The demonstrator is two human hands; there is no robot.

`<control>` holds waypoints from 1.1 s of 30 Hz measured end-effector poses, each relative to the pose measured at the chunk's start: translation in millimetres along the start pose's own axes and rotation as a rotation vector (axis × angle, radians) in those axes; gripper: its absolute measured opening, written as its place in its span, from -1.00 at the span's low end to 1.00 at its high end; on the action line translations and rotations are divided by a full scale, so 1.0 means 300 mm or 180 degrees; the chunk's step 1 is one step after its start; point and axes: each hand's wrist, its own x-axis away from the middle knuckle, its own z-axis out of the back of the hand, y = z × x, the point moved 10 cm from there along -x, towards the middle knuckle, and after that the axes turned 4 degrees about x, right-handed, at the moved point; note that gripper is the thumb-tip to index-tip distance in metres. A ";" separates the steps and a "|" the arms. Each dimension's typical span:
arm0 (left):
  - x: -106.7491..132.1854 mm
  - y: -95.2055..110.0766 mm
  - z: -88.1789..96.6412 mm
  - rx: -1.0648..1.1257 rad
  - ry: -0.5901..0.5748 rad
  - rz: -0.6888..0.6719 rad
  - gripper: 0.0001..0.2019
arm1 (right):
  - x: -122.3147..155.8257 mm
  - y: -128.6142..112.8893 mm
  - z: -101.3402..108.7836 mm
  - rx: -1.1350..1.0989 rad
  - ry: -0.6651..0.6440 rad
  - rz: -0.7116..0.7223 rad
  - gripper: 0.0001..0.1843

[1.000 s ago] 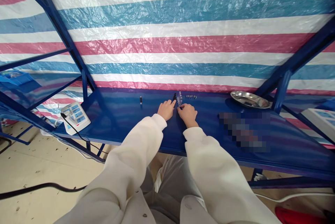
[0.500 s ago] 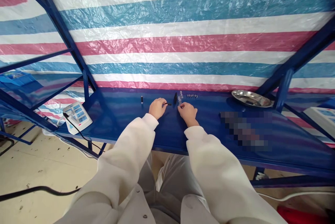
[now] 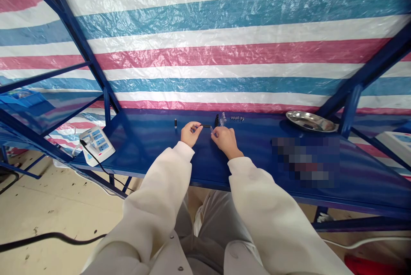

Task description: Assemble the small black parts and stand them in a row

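My left hand (image 3: 190,133) is closed on a small black stick-like part (image 3: 204,126) that points right, just above the blue shelf (image 3: 154,146). My right hand (image 3: 224,139) is closed in a pinch on a small clear piece (image 3: 211,130) close to the black part's tip. Behind the hands stand a few small black parts (image 3: 216,119) and clear vial-like pieces (image 3: 222,118). A row of tiny metal bits (image 3: 236,118) lies to their right. One black part (image 3: 175,123) stands alone to the left.
A round metal dish (image 3: 310,121) sits at the back right. A white power strip (image 3: 97,145) with a black cable rests on the shelf's left corner. Blue frame posts rise at both sides, and a striped tarp hangs behind.
My left hand took a black part from the group and drew it left. My right hand picked up a clear piece and brought it toward the black part.
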 end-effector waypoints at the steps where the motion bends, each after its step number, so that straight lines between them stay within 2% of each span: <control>1: 0.001 0.010 0.001 -0.0004 0.0001 -0.0065 -0.85 | 0.000 -0.005 0.000 0.0041 -0.0012 0.0033 -0.83; 5: 0.008 0.047 -0.014 0.0010 -0.0137 -0.0302 -0.84 | 0.003 -0.020 -0.002 0.0199 -0.0063 0.0123 -0.86; 10: 0.016 0.041 -0.052 0.0079 -0.0416 -0.0331 -0.85 | 0.006 -0.035 0.013 0.0159 0.0021 0.0205 -0.85; 13: 0.016 0.014 -0.070 0.0089 -0.0537 -0.0163 -0.84 | 0.009 -0.044 0.026 0.0033 0.0136 0.0252 -0.84; 16: 0.010 -0.011 -0.062 0.0172 -0.0454 0.0065 -0.81 | 0.011 -0.047 0.037 -0.0250 0.0271 0.0261 -0.82; 23: 0.000 -0.042 -0.062 0.0670 -0.0432 0.0340 -0.60 | 0.011 -0.038 0.049 -0.1045 0.0506 0.0165 -0.76; 28: -0.002 -0.062 -0.063 0.0434 -0.0438 0.0414 -0.77 | 0.010 -0.051 0.049 -0.1131 0.0530 0.0249 -0.78; 33: -0.003 -0.053 -0.064 0.0251 -0.0519 0.0320 -0.79 | 0.010 -0.065 0.052 -0.1040 0.0514 0.0331 -0.80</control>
